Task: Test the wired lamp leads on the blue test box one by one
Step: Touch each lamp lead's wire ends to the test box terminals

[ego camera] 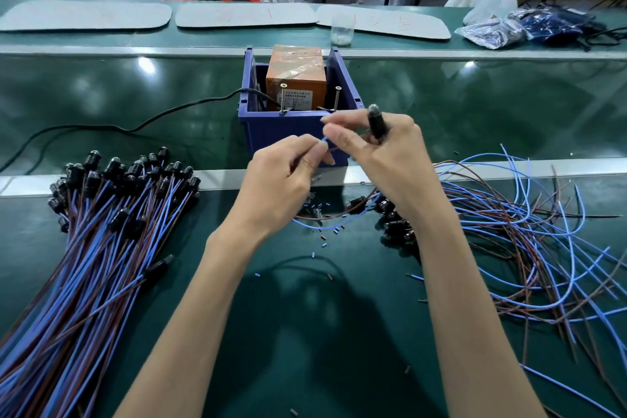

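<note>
The blue test box (271,127) stands mid-table with an orange transformer block (296,75) inside and two upright screws (282,97) at its front rim. Just in front of the box, my right hand (376,153) grips a black lamp holder (376,122), bulb end up, while its fingertips pinch the lamp's leads. My left hand (288,173) pinches the blue lead end (325,140) of the same lamp. Both hands are close together, a little below the screws and not touching them.
A neat bundle of lamps with blue and brown leads (101,234) lies at the left. A tangled pile of lamp leads (529,237) spreads at the right. A black power cable (142,122) runs left from the box. Cut insulation bits (324,241) dot the green mat.
</note>
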